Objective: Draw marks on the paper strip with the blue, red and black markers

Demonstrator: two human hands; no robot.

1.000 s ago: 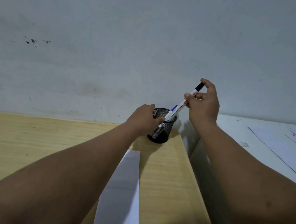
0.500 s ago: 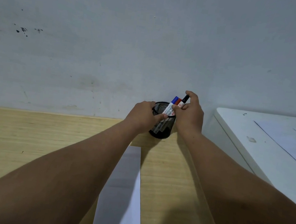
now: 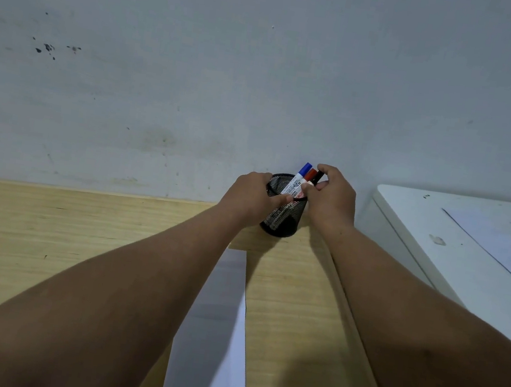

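Observation:
A black mesh pen cup [image 3: 283, 220] stands at the back of the wooden desk, close to the wall. Three markers lean in it side by side: the blue marker [image 3: 305, 168], the red marker [image 3: 311, 174] and the black marker [image 3: 318, 178]. My left hand [image 3: 252, 196] grips the cup's left side, thumb across its front rim. My right hand [image 3: 333, 197] is at the cup's right side, its thumb and forefinger pinching the black marker. The white paper strip [image 3: 217, 324] lies lengthwise on the desk between my forearms, its far end just short of the cup.
The wooden desk [image 3: 47, 231] reaches back to a grey wall [image 3: 262, 80]. To the right stands a separate white table [image 3: 429, 248] with paper sheets [image 3: 500, 248] on it, and a narrow gap lies between the two tables.
My right hand has lowered the black marker from above the cup down into it, beside the blue and red markers. My left hand has stayed on the cup.

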